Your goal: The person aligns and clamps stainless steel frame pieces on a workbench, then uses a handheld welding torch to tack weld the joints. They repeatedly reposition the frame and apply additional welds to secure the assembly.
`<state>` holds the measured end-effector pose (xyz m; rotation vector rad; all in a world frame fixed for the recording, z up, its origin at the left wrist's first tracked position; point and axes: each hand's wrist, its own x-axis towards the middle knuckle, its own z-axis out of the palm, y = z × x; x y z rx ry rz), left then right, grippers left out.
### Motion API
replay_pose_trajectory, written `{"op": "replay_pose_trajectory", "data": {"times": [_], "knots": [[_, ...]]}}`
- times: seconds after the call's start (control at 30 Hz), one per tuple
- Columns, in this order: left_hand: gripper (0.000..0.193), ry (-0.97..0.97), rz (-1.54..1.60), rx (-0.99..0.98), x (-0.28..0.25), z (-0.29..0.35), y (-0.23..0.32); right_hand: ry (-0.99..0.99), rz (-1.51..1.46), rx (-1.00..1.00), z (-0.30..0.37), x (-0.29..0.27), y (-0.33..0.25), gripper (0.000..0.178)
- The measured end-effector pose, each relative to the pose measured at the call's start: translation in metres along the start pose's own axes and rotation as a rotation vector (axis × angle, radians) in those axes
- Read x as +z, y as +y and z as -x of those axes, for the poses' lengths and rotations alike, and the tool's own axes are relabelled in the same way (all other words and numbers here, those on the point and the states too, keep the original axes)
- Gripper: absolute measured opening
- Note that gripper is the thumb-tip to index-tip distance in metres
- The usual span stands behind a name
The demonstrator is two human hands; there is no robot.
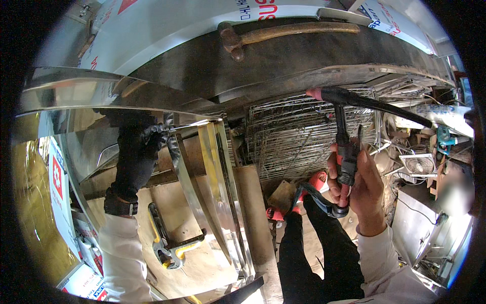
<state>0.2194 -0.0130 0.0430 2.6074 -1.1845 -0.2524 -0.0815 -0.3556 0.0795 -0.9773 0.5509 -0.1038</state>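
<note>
My bare right hand (362,185) is wrapped round the black handle of a TIG welding torch (344,147). The torch points up, with its pink cup (315,93) to the left and a long black back cap to the right. A hose drops from the lower end of the handle. My left hand (139,144), in a black glove, closes its fingers on the end of a shiny metal bar (195,190), part of a steel frame. Beside it run further polished bars (225,187). Below, a yellow and black clamp (174,248) lies on a brown board (212,258).
A wooden-handled hammer (298,33) lies on the dark bench edge (283,61). Film-covered steel sheets (177,25) stretch behind it. Stacked wire racks (293,137) stand beyond my legs. Scrap, cables and a small fan (420,164) crowd the right.
</note>
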Motion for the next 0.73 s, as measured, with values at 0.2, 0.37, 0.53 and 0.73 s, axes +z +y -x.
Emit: {"op": "replay_pose_trajectory", "data": {"times": [0.2, 0.37, 0.53, 0.73], "knots": [[0.018, 0.146, 0.390, -0.112, 0.017, 0.007, -0.008, -0.094, -0.019, -0.060, -0.010, 0.008, 0.012, 0.054], [0.024, 0.041, 0.103, -0.031, 0.010, 0.014, -0.020, -0.100, 0.001, -0.047, -0.012, 0.002, 0.009, 0.049], [0.017, 0.184, 0.098, -0.030, 0.013, 0.007, 0.012, -0.164, -0.038, -0.056, -0.012, -0.017, 0.008, 0.054], [0.018, 0.151, 0.153, -0.040, 0.005, 0.005, 0.026, -0.220, -0.014, -0.071, -0.012, -0.042, 0.008, 0.059]]}}
